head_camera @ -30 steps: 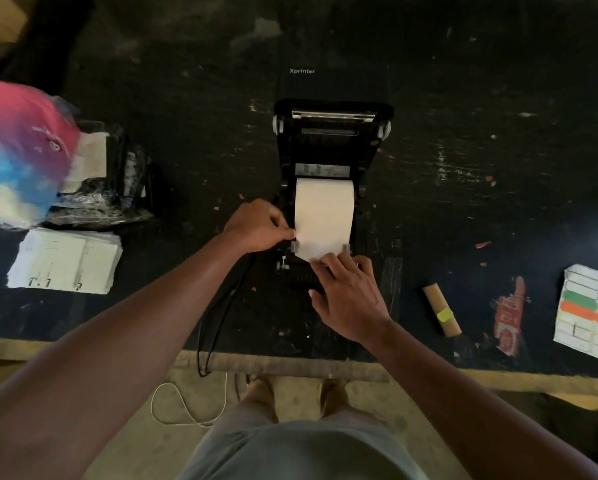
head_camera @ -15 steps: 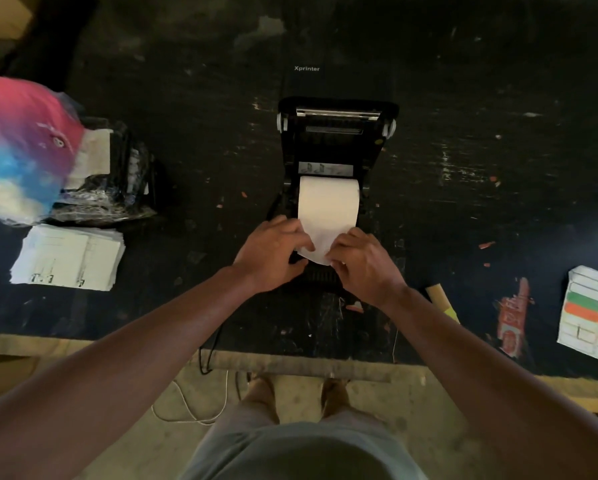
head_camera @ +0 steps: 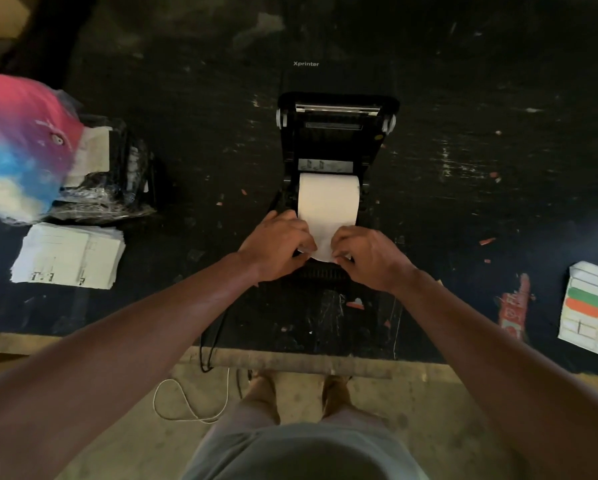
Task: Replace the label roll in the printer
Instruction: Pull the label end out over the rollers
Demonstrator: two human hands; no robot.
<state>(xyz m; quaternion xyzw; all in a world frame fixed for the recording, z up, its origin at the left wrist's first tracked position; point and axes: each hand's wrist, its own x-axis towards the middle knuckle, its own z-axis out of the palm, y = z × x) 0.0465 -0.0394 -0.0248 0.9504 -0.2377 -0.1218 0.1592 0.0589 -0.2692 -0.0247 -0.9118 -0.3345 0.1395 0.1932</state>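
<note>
standing open on the dark table point(head_camera: 463, 81), the black printer point(head_camera: 337, 133) is seen with its lid tilted back and the word "xprinter" legible above it. a white label roll point(head_camera: 328, 199) is seated in the printer's bay, and its loose end is drawn toward the near edge. that loose end is pinched at its left corner by the left hand point(head_camera: 278, 245) and at its right corner by the right hand point(head_camera: 366, 256), with the fingers of both curled over the paper just above the printer's front slot. a stack of printed sheets point(head_camera: 68, 256) is laid at the left, with a crumpled clear plastic bag point(head_camera: 117, 178) behind it and a pink, blue and white cap point(head_camera: 16, 147) beside that. a sheet of labels point(head_camera: 592, 310) marked green and orange is placed at the right edge. a black cable point(head_camera: 214, 327) is hung over the table's near edge.
</note>
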